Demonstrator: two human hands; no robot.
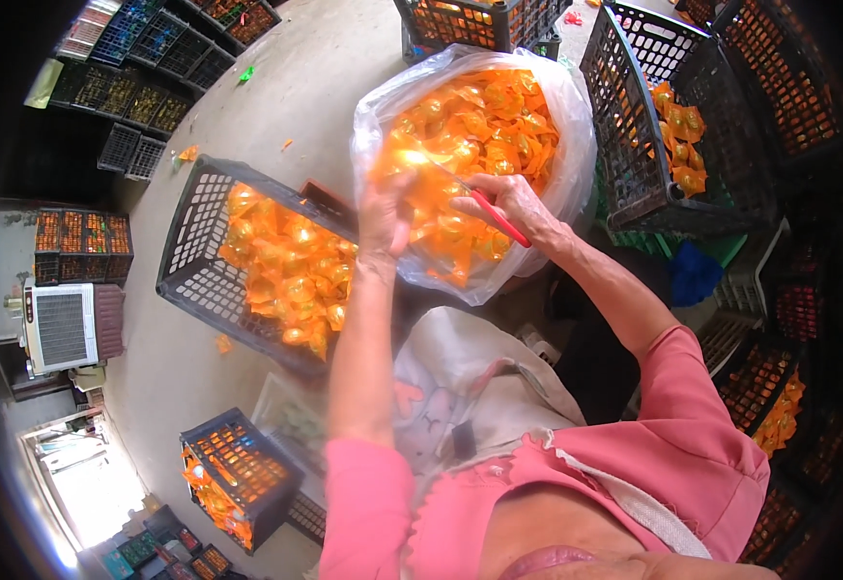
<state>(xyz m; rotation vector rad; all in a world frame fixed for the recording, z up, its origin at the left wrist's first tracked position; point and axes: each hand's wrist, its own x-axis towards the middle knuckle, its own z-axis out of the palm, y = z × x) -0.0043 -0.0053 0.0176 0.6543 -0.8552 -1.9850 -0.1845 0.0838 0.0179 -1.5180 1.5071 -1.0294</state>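
Observation:
My right hand (510,203) is closed around a pair of red-handled scissors (500,217), their blades pointing toward my left hand. My left hand (385,215), slightly blurred, grips an orange-wrapped fruit (410,159) by its wrapping. Both hands are above a large clear plastic bag (375,108) that stands open. It is full of round fruits (503,121) in thin orange wrapping. Beside my left forearm, a black crate (189,224) holds many more of the same wrapped fruits (291,261). Whether the blades touch the wrapping is hard to make out.
A tall black crate (624,126) with a few wrapped fruits (680,130) stands at the right. Another black crate (460,27) lies beyond the bag. Stacked crates (83,242) line the left wall near an air conditioner (62,327). A smaller crate (247,474) sits at lower left.

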